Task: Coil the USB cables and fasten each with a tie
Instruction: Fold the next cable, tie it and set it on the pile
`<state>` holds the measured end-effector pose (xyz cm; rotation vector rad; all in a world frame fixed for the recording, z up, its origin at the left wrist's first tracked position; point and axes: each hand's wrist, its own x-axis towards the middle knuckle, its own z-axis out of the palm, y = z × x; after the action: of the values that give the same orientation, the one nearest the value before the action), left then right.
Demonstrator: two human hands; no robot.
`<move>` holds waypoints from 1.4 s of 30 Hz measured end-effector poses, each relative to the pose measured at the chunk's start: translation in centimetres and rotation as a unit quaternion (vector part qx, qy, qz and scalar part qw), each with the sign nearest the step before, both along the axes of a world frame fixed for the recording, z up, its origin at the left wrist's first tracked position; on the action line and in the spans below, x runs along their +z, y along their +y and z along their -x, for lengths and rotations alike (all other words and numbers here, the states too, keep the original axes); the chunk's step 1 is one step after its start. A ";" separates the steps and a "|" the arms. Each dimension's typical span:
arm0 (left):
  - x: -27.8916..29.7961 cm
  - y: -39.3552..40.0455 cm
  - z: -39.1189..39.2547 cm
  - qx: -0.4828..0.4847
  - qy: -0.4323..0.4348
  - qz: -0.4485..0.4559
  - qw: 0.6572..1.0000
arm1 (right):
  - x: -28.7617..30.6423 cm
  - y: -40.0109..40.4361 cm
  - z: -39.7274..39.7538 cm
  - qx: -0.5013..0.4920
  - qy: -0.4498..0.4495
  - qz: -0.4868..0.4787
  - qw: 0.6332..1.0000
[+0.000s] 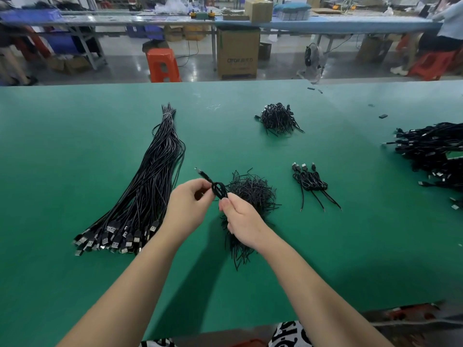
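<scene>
A black USB cable (218,190), folded into a small coil, is held above the green table (75,146); its plug end sticks out to the upper left. My left hand (186,205) pinches the coil from the left. My right hand (241,220) grips its lower end from the right. Under my right hand lies a heap of black wire ties (253,194). A long bundle of straight USB cables (147,186) lies to the left, plugs toward me. Three coiled, tied cables (312,182) lie to the right.
A second heap of ties (278,118) sits farther back on the table. A large pile of coiled cables (433,154) fills the right edge. Beyond the table stand an orange stool (162,65), a cardboard box (238,52) and another workbench.
</scene>
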<state>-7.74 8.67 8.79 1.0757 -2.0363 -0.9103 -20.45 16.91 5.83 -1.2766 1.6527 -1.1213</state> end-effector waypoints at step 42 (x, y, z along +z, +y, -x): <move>2.9 0.9 -0.5 -0.084 -0.139 0.036 0.986 | 1.8 1.1 0.4 0.085 0.374 0.008 0.923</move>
<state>-7.27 9.59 11.65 1.0514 -2.4025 -0.7969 -20.85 18.02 7.63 -1.9735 1.9985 -0.5521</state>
